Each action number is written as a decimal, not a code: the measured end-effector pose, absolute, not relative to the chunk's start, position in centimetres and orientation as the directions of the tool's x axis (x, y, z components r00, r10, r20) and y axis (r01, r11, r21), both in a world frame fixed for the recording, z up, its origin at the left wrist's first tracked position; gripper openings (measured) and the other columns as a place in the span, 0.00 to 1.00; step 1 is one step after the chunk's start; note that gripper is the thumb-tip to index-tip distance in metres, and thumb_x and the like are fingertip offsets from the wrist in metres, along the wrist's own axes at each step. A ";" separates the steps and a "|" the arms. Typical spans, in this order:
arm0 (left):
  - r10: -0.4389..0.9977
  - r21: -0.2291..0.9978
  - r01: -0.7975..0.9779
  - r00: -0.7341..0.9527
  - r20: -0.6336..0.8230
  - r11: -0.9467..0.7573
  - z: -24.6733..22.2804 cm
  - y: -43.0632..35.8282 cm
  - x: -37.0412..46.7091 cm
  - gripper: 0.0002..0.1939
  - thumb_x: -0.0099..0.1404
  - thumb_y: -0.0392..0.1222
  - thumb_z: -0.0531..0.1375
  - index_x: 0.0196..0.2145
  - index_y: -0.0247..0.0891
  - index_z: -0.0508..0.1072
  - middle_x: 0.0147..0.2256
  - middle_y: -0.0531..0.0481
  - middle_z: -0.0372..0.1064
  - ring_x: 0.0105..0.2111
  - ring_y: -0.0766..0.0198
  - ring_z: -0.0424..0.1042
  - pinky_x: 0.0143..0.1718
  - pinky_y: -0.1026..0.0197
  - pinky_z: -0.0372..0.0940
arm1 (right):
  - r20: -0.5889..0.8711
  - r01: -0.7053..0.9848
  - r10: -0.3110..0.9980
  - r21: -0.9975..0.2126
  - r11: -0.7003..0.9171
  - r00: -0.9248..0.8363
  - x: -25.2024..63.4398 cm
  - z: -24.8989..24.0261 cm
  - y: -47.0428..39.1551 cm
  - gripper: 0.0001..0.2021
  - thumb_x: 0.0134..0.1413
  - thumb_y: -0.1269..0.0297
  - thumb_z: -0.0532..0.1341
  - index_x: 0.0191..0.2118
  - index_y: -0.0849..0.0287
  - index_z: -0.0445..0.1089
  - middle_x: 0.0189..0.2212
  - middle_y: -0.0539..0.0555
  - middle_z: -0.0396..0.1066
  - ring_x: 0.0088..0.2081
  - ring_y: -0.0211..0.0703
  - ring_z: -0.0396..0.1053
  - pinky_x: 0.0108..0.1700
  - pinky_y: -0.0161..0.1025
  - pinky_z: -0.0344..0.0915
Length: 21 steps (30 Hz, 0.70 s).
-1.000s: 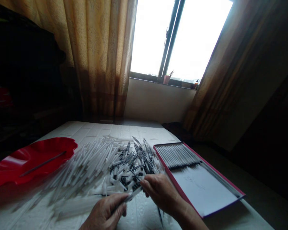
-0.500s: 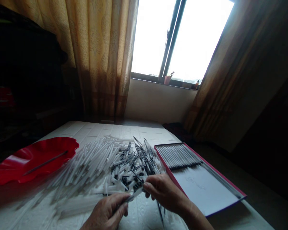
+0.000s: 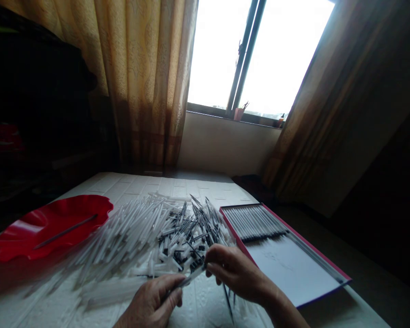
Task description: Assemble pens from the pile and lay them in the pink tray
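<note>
A pen with a clear barrel [image 3: 192, 276] slants between my two hands at the near side of the table. My left hand [image 3: 156, 298] is closed around its lower end. At the upper end, by a dark tip, my right hand [image 3: 230, 271] pinches it with thumb and fingers; the exact part there is too small to make out. Just beyond lie loose black and clear pen parts [image 3: 187, 237] in a heap, with black refills [image 3: 205, 214] behind. Clear pen barrels [image 3: 133, 223] spread out to the left.
On the left stands a red wavy-edged plate [image 3: 61, 209] with one pen [image 3: 66, 230] in it. A shallow red-edged box [image 3: 328, 264] on the right holds a row of clear pens [image 3: 256, 221]. A curtained window [image 3: 218, 54] is behind the white table [image 3: 130, 180].
My right hand has shifted very slightly at the pen's upper end. My left hand and the things on the table stay as they were.
</note>
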<state>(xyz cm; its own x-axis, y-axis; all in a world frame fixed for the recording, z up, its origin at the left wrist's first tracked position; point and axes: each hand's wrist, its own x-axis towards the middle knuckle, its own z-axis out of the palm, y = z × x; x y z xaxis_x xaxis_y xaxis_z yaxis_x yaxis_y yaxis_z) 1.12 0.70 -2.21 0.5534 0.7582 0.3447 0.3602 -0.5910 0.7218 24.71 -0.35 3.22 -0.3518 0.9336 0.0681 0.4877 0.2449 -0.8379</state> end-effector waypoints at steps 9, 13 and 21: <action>0.767 0.757 0.345 0.564 0.306 -0.556 -2.2 0.8 0.9 0.14 0.65 0.41 0.52 0.41 0.39 0.77 0.26 0.50 0.76 0.27 0.63 0.75 0.30 0.68 0.67 | 0.076 0.568 0.924 -0.769 0.293 -0.374 24.7 3.6 -0.2 0.05 0.57 0.69 0.58 0.38 0.59 0.71 0.28 0.50 0.75 0.26 0.35 0.70 0.27 0.28 0.62; 0.814 0.854 0.299 0.539 0.217 -0.426 -2.8 1.0 1.1 0.14 0.65 0.45 0.55 0.43 0.39 0.78 0.28 0.49 0.76 0.26 0.62 0.75 0.29 0.66 0.68 | 0.097 0.564 0.928 -0.770 0.298 -0.359 24.9 3.3 -0.2 0.05 0.57 0.68 0.58 0.33 0.60 0.72 0.26 0.50 0.74 0.25 0.35 0.69 0.27 0.29 0.62; 0.891 0.996 -0.070 0.454 -0.009 0.046 -2.7 1.3 1.0 0.29 0.54 0.62 0.67 0.46 0.40 0.75 0.36 0.44 0.76 0.25 0.62 0.74 0.17 0.69 0.63 | 0.083 0.387 0.950 -0.900 0.201 -0.300 25.7 3.3 0.1 0.12 0.58 0.58 0.59 0.31 0.61 0.69 0.23 0.51 0.71 0.22 0.34 0.66 0.25 0.31 0.62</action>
<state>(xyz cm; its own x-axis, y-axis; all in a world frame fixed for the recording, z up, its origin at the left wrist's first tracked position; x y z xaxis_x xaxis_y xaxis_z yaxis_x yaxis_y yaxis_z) 1.01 1.25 -2.69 0.4539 0.8910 -0.0095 -0.0699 0.0462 0.9965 25.69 0.07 3.32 -0.3004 0.9502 0.0830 0.3871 0.2010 -0.8999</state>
